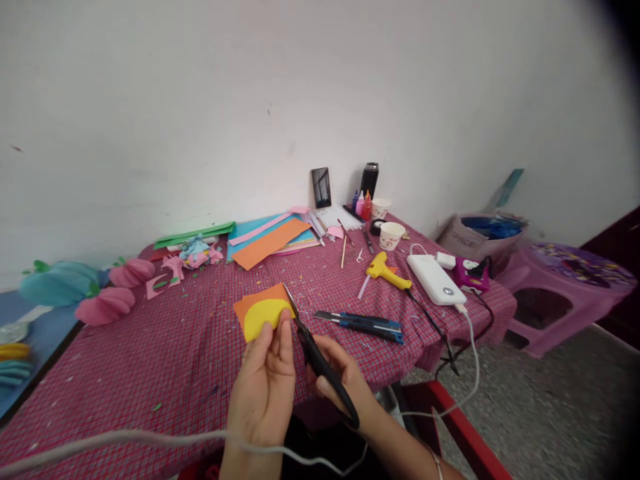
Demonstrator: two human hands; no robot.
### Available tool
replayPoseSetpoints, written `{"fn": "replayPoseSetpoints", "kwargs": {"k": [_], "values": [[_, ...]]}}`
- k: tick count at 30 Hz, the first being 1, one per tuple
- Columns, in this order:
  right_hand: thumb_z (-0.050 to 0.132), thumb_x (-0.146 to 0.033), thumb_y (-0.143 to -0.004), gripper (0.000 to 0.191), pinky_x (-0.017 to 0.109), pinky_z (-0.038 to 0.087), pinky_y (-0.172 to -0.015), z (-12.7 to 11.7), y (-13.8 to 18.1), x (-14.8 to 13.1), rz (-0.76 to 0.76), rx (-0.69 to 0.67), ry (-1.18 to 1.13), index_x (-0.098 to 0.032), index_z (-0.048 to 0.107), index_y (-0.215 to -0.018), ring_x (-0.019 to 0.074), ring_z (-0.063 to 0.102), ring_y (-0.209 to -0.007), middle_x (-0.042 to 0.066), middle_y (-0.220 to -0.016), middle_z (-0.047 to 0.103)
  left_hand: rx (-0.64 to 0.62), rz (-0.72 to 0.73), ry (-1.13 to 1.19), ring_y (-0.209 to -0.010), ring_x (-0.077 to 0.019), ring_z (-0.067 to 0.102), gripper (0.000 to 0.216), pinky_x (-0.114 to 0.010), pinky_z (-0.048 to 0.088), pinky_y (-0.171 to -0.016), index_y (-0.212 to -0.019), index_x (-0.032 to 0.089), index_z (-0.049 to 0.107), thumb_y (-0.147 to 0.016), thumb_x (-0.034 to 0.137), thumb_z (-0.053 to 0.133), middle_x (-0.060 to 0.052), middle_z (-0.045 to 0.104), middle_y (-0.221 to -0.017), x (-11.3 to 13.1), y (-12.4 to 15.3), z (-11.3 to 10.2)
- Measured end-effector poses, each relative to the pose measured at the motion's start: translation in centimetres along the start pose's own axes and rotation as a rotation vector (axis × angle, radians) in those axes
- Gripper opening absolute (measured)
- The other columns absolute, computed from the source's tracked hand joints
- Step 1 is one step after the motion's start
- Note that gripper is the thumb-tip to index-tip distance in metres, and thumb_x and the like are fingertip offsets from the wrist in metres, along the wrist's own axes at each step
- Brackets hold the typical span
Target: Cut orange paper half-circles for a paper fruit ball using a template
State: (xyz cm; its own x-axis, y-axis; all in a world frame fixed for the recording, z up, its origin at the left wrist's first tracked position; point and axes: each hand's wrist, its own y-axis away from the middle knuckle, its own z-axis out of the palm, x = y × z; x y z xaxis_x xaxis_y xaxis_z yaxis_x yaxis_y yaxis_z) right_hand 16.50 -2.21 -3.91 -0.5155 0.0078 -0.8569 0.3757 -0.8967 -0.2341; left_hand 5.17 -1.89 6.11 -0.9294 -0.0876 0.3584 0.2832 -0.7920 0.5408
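Observation:
My left hand (267,377) pinches a rounded yellow paper piece (265,318) laid over orange paper (270,294), both held above the table. Black-handled scissors (320,363) are in my right hand (345,373), fingers wrapped around the handles. Their blades point up and away, touching the right edge of the papers by my left fingertips. Whether the blades are parted is hard to make out. To the right of the scissors lies a blue and black utility knife (363,325). Small paper scraps are scattered on the cloth beyond the papers.
A yellow glue gun (389,272), white power bank (436,279) and paper cup (391,235) stand right. Coloured sheets (273,243) lie at the back; pink and blue paper pumpkins (60,283) sit left. A white cable (165,437) crosses in front of my left wrist.

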Motion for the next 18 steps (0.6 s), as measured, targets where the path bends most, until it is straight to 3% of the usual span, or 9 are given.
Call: {"fn": "replayPoseSetpoints", "kwargs": {"k": [18], "values": [[0.074, -0.045, -0.074, 0.051, 0.019, 0.036, -0.051, -0.52, 0.08, -0.14, -0.040, 0.020, 0.108, -0.027, 0.060, -0.120, 0.0089, 0.041, -0.059, -0.002, -0.073, 0.050, 0.027, 0.041, -0.049, -0.082, -0.0163, 0.073, 0.029, -0.019, 0.060, -0.071, -0.084, 0.008, 0.063, -0.092, -0.004, 0.038, -0.009, 0.074, -0.083, 0.22, 0.23, 0.28]]}}
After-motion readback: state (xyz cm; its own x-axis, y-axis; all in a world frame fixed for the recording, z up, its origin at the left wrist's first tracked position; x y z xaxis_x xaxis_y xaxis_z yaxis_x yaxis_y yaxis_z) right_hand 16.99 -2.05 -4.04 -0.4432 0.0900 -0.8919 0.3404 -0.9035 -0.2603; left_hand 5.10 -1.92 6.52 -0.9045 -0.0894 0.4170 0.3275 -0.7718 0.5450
